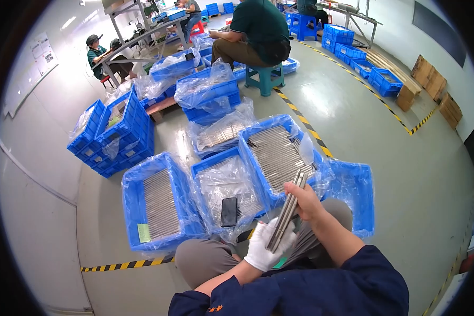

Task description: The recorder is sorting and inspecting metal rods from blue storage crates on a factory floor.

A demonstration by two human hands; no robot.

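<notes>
My left hand (268,245), in a white glove, is closed round the lower end of a small bundle of long metal bars (288,211). Bare and ungloved, my right hand (306,201) grips the same bars nearer their upper end. The bundle is held tilted above my lap, its top pointing away from me. Just beyond it stands a plastic-lined blue crate (246,138) with rows of similar metal strips (276,158). To its right, partly behind my right arm, is another blue crate (373,200) with clear plastic in it.
A black phone (229,211) lies on plastic in the middle crate. The left crate (129,210) holds metal strips and a green note (144,233). Stacked blue crates (118,137) stand at the far left. Ahead, a person (258,31) sits on a green stool (265,79).
</notes>
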